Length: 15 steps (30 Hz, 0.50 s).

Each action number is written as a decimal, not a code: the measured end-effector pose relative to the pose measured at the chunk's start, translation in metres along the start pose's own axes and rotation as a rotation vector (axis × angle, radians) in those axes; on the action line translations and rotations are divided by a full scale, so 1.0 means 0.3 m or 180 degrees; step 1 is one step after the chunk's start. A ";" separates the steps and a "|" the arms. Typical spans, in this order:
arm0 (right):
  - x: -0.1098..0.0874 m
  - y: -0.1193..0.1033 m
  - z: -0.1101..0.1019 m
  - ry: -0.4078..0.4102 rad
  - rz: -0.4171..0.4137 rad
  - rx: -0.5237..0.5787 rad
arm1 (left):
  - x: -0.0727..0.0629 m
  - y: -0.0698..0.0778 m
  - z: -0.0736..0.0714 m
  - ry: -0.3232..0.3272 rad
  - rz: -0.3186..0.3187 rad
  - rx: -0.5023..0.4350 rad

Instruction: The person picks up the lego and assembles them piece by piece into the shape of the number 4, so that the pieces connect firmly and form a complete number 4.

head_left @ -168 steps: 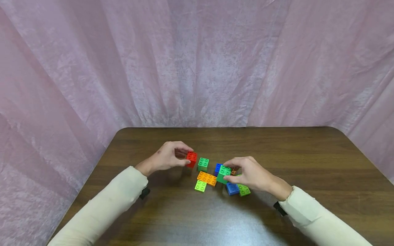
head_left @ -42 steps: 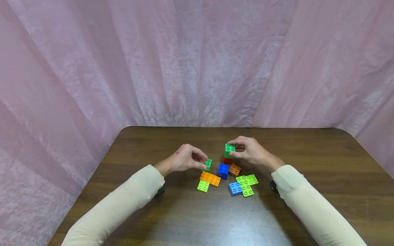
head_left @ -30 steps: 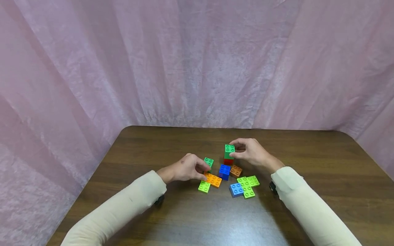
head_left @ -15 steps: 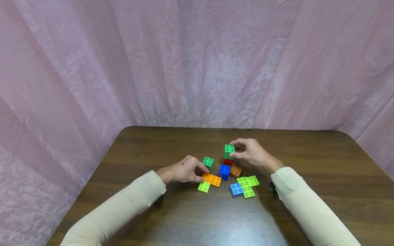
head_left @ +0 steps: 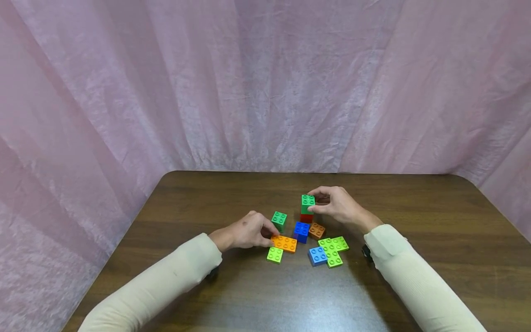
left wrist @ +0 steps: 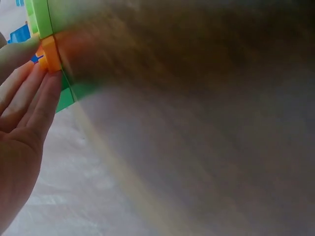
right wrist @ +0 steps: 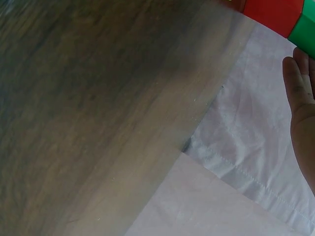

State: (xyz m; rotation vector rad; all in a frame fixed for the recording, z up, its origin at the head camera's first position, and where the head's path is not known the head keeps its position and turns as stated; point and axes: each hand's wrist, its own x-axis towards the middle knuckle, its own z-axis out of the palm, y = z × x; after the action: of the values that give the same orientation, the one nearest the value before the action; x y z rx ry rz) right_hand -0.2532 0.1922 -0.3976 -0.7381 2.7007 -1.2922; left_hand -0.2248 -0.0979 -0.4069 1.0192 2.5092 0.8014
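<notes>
In the head view my left hand [head_left: 249,230] pinches the left end of a flat orange building brick [head_left: 284,243] between thumb and fingers. The left wrist view shows the thumb and fingers at the end of this orange brick [left wrist: 51,53]. My right hand [head_left: 342,206] grips a green brick [head_left: 308,201], which sits on top of a red brick [head_left: 306,218]. In the right wrist view the fingers lie against the green brick [right wrist: 306,30], with the red brick [right wrist: 275,14] beneath it.
Around the hands lie a second green brick [head_left: 279,220], a small lime brick [head_left: 275,255], a dark blue brick [head_left: 301,232], a brown-orange brick [head_left: 317,230], a light blue brick [head_left: 317,256] and a lime piece [head_left: 333,249]. A pink curtain [head_left: 265,92] hangs behind the wooden table [head_left: 207,193].
The red brick, earlier in my left hand, now stands under the green brick at my right hand. My left hand has moved from the other green brick to the orange one.
</notes>
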 end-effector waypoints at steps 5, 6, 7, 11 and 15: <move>0.003 0.004 0.002 -0.0021 -0.0001 -0.0027 | -0.012 0.005 -0.003 0.0092 0.0058 -0.0079; 0.003 0.003 0.002 -0.0025 0.0001 -0.0032 | -0.016 0.008 -0.006 0.0115 0.0075 -0.0117; 0.004 0.002 0.001 -0.0026 -0.0002 -0.0037 | -0.020 0.010 -0.011 0.0140 0.0095 -0.0157; 0.001 -0.005 -0.001 -0.0001 0.0002 -0.0062 | -0.035 0.019 -0.039 0.0266 0.0166 -0.0365; 0.000 -0.004 0.005 0.0011 -0.0014 -0.0028 | -0.036 0.026 -0.069 0.0404 0.0161 -0.0483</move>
State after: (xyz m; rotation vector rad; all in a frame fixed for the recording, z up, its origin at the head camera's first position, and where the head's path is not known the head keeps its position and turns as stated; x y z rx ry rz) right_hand -0.2524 0.1905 -0.3976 -0.7440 2.7110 -1.2844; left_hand -0.2230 -0.1091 -0.3850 1.0128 2.4891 1.0853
